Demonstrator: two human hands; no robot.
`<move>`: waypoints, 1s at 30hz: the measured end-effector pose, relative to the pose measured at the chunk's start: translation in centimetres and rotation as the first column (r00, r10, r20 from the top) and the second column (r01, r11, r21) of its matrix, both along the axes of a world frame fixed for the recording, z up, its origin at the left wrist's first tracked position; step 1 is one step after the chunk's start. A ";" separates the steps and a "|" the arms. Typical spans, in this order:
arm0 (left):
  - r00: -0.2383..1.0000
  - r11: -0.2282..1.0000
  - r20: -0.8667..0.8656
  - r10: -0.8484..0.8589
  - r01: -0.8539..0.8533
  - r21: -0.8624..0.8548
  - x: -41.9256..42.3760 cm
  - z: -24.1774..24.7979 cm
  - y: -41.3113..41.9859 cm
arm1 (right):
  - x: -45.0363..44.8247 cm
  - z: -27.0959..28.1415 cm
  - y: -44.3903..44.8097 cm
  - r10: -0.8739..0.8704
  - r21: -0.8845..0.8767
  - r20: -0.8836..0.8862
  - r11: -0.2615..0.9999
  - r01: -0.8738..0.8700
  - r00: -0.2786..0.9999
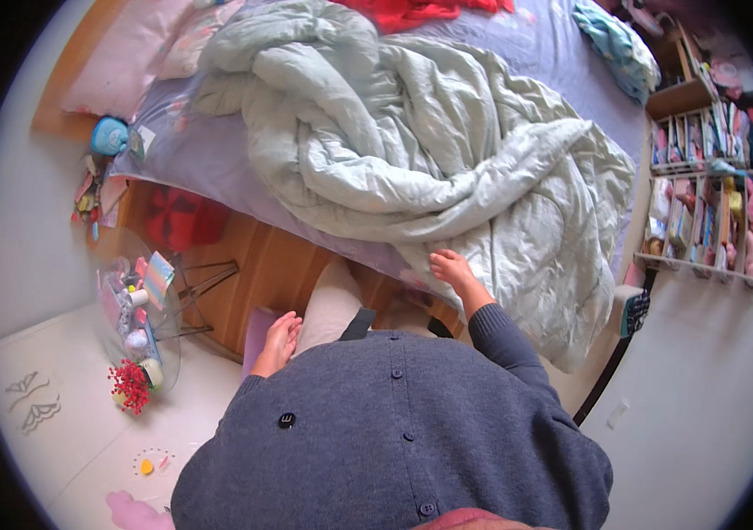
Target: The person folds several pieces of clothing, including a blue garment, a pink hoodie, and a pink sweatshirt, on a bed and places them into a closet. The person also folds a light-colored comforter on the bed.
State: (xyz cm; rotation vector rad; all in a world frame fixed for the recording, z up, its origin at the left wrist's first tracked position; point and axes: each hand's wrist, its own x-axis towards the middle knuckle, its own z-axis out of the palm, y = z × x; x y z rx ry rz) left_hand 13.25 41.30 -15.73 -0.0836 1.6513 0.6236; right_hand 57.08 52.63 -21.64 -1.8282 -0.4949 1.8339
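Observation:
A rumpled pale green quilt (416,152) lies bunched over a bed with a lavender sheet (184,159). Part of it drapes down over the near edge of the bed at the right. My right hand (454,270) is out in front of this hanging part, with nothing in its grasp; whether it touches the fabric I cannot tell. My left hand (280,339) hangs empty beside my left thigh, fingers loosely bent. Pink pillows (124,56) rest at the headboard end, and a red cloth (416,13) lies on the far side.
At the left stands a round clear table (174,361) bearing small items and red berry sprigs (130,385). A red patterned object (184,218) sits on the wooden floor (270,245) beside the bed. To the right are shelves (701,268) with books and plush toys, and a blue cloth (615,46).

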 end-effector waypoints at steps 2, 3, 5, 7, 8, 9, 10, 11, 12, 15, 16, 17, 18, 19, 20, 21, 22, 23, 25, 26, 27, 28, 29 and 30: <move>0.999 1.000 0.030 -0.010 0.010 0.020 -0.9 1.2 2.9 | -2.3 -1.2 1.5 -0.002 -0.024 -0.141 1.000 -0.001 0.990; 0.999 0.999 0.045 -0.011 0.010 0.031 -1.7 1.4 4.3 | -4.0 -1.0 2.2 -0.034 -0.036 -0.172 0.999 0.028 0.985; 0.996 0.998 0.073 -0.055 0.052 0.042 -3.2 1.1 7.3 | -7.6 -0.5 4.3 -0.144 -0.083 -0.233 0.988 0.128 0.962; 0.983 0.989 0.121 -0.138 0.131 0.062 -4.1 0.3 11.1 | -9.7 -1.7 6.5 -0.410 -0.141 -0.217 0.911 0.387 0.886; 0.977 0.987 0.155 -0.146 0.134 0.086 -4.6 -0.2 13.1 | -10.6 -2.5 7.1 -0.540 -0.174 -0.196 0.841 0.513 0.819; 0.973 0.988 0.185 -0.138 0.123 0.094 -5.1 -0.7 14.7 | -12.3 -1.1 8.4 -0.650 -0.078 -0.251 0.752 0.654 0.717; 0.967 0.988 0.214 -0.137 0.117 0.103 -5.5 -1.1 16.6 | -13.4 0.6 9.5 -0.729 -0.062 -0.252 0.668 0.742 0.636; 0.960 0.994 0.267 -0.088 0.068 0.086 -6.0 -1.8 18.5 | -14.0 3.4 10.9 -0.706 -0.033 -0.272 0.686 0.727 0.654; 0.946 0.997 0.322 -0.050 0.029 0.070 -6.1 -2.7 20.8 | -13.9 6.0 12.1 -0.686 0.003 -0.291 0.696 0.718 0.666; 0.898 0.995 0.432 0.084 -0.102 0.018 -5.3 -3.8 28.5 | -12.8 15.5 12.3 -0.570 0.165 -0.445 0.706 0.688 0.691; 0.876 0.986 0.459 0.148 -0.167 0.001 -4.4 -2.5 31.7 | -11.7 19.4 11.3 -0.581 0.174 -0.471 0.677 0.715 0.664; 0.802 0.958 0.557 0.218 -0.285 0.035 -3.5 -1.9 34.5 | -10.0 22.3 9.8 -0.578 0.230 -0.499 0.631 0.741 0.646; 0.711 0.916 0.647 0.275 -0.399 0.050 -2.7 -1.3 37.1 | -9.2 26.0 8.2 -0.536 0.319 -0.525 0.596 0.737 0.661; 0.628 0.862 0.714 0.309 -0.503 0.069 -2.0 -0.4 39.7 | -9.4 29.7 7.1 -0.518 0.398 -0.529 0.548 0.736 0.672; 0.542 0.796 0.774 0.327 -0.600 0.083 -1.7 0.4 42.3 | -9.4 32.4 6.1 -0.617 0.460 -0.440 0.470 0.753 0.653; 0.479 0.753 0.827 0.295 -0.649 0.107 -1.8 0.7 44.6 | -7.1 33.2 3.6 -0.664 0.473 -0.396 0.445 0.760 0.635; 0.416 0.704 0.871 0.261 -0.699 0.123 -2.0 0.9 46.7 | -4.7 33.1 1.2 -0.674 0.519 -0.410 0.381 0.765 0.614; 0.469 0.723 0.829 0.304 -0.681 0.120 -2.3 1.2 49.0 | -6.0 34.2 1.4 -0.664 0.539 -0.412 0.374 0.755 0.624; 0.580 0.829 0.774 0.253 -0.543 0.136 -2.5 3.0 51.6 | -6.8 35.3 1.4 -0.660 0.572 -0.412 0.350 0.742 0.628; 0.647 0.868 0.749 0.138 -0.443 0.223 -2.6 3.0 52.1 | -5.8 34.6 0.8 -0.660 0.584 -0.415 0.334 0.740 0.626; 0.707 0.890 0.707 0.018 -0.333 0.311 -2.8 2.9 52.5 | -5.0 33.9 0.7 -0.659 0.591 -0.424 0.318 0.741 0.621; 0.752 0.894 0.651 -0.100 -0.220 0.391 -3.2 2.9 52.6 | -4.1 33.1 1.1 -0.671 0.581 -0.447 0.285 0.762 0.592; 0.765 0.864 0.634 -0.113 -0.240 0.444 -2.9 4.4 52.1 | -3.4 32.4 1.7 -0.692 0.569 -0.464 0.245 0.785 0.553; 0.799 0.806 0.540 -0.266 -0.123 0.579 -3.0 6.9 51.0 | -2.5 31.6 2.1 -0.714 0.558 -0.482 0.197 0.806 0.508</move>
